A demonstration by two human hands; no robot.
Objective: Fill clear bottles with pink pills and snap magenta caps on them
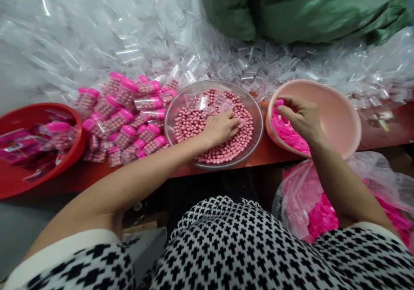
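My left hand (222, 128) is down in a clear bowl (258, 130) of pink beads (211, 154), its fingers curled at the beads. What they close on is hidden, though clear plastic shows by the fingertips. Small clear plastic bottles (203, 102) lie on the beads just beyond this hand. Over the left side of a peach-coloured basin (339, 121), my right hand (302, 115) pinches a bright pink cap (278, 102) between thumb and fingers. More pink caps (286, 132) lie in the basin below it.
Bead-filled bottles with pink caps (124, 117) are piled left of the bowl. A red basin (73, 160) at far left holds pink packets and a filled bottle. Clear empty bottles (97, 26) heap behind, beside a green sack (307, 9). A bag of pink pieces (323, 216) stands below right.
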